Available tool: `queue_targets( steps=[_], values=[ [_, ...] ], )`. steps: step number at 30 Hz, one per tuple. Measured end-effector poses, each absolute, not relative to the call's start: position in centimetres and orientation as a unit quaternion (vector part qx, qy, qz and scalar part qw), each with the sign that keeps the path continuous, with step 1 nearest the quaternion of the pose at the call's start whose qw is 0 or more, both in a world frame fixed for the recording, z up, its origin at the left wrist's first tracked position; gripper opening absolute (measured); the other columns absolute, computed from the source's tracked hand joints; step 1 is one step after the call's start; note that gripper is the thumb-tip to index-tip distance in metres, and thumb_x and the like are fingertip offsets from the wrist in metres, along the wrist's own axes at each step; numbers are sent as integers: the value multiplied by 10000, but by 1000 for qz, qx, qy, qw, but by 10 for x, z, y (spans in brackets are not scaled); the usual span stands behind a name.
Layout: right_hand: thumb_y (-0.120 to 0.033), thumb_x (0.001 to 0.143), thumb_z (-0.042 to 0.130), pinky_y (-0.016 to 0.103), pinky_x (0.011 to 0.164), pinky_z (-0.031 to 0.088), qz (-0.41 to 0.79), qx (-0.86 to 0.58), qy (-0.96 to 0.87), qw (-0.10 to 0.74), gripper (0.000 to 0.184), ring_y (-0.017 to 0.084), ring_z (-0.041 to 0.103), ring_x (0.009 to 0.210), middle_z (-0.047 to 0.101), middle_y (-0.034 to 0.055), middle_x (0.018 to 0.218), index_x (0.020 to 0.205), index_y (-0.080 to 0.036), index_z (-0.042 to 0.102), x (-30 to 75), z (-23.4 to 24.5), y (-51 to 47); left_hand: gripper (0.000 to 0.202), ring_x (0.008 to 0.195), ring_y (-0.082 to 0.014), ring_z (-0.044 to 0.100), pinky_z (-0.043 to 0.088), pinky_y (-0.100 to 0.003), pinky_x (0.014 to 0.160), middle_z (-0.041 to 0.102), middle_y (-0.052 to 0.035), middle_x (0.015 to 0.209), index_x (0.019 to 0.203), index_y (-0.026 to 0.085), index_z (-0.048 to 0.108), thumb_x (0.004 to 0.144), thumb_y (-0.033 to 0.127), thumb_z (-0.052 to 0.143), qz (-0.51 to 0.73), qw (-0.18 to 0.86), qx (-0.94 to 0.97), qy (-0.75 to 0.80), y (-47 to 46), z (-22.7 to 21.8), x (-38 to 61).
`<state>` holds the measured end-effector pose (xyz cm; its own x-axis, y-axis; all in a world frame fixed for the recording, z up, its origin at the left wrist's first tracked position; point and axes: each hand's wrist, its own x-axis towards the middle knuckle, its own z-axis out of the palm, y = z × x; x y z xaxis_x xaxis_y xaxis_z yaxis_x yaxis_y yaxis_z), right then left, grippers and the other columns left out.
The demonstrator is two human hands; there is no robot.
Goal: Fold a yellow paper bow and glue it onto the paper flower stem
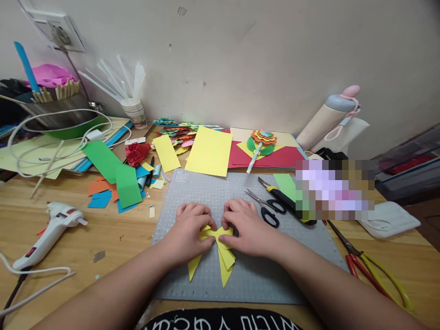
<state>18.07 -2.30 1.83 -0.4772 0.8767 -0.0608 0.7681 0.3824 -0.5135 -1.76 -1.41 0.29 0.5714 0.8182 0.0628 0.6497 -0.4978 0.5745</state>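
Note:
Both hands meet over a grey cutting mat (268, 279), gripping a folded yellow paper piece (225, 259) whose pointed layers fan out toward me. My left hand (192, 229) pinches its left side between thumb and fingers. On the other side, my right hand (244, 227) is closed on the paper near its middle, thumb against the folds. The fingers hide part of the paper's upper edge. Just right of my right hand lie black-handled scissors (270, 206), blades pointing up and left. A black and yellow utility knife (285, 201) rests beside them.
Behind the mat stand yellow sheets (209, 151) and a layered paper flower (263, 142) on red paper. Green paper (127, 185) and scraps lie left, with a glue gun (51, 233) and its cord. Red-and-yellow-handled shears (371, 270) lie right, below a bottle (326, 119).

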Motion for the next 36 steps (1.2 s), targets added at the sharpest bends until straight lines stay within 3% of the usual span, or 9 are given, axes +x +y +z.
queue_targets(
  steps=[9, 24, 30, 36],
  values=[
    [-196, 782, 690, 382, 830, 284, 268, -520, -807, 84, 116, 213, 456, 997, 547, 8, 972, 705, -195, 603, 178, 17, -17, 175, 1006, -216, 481, 255, -410, 925, 592, 13, 959, 825, 255, 658, 668, 181, 675, 156, 260, 857, 416, -11, 4, -18],
    [-212, 833, 632, 434, 962, 267, 335, -453, -823, 73, 99, 201, 480, 1080, 575, -16, 1045, 755, -220, 571, 194, 23, -10, 140, 990, -229, 484, 253, -425, 925, 602, 4, 960, 822, 265, 660, 692, 215, 674, 151, 262, 859, 413, -10, 6, -18],
    [-284, 811, 678, 442, 1000, 241, 348, -439, -822, 103, 106, 206, 474, 1118, 583, -12, 1064, 873, -257, 596, 196, 24, -12, 255, 1009, -224, 481, 263, -404, 920, 598, 12, 986, 912, 274, 638, 676, 256, 733, 147, 272, 860, 406, -13, 9, -21],
    [-231, 761, 724, 441, 996, 236, 345, -428, -827, 120, 133, 207, 474, 1095, 577, -6, 1050, 832, -241, 611, 192, 20, -14, 136, 972, -218, 485, 262, -412, 917, 603, 3, 946, 819, 227, 609, 714, 235, 696, 153, 247, 859, 422, -15, 7, -19]
  ],
)
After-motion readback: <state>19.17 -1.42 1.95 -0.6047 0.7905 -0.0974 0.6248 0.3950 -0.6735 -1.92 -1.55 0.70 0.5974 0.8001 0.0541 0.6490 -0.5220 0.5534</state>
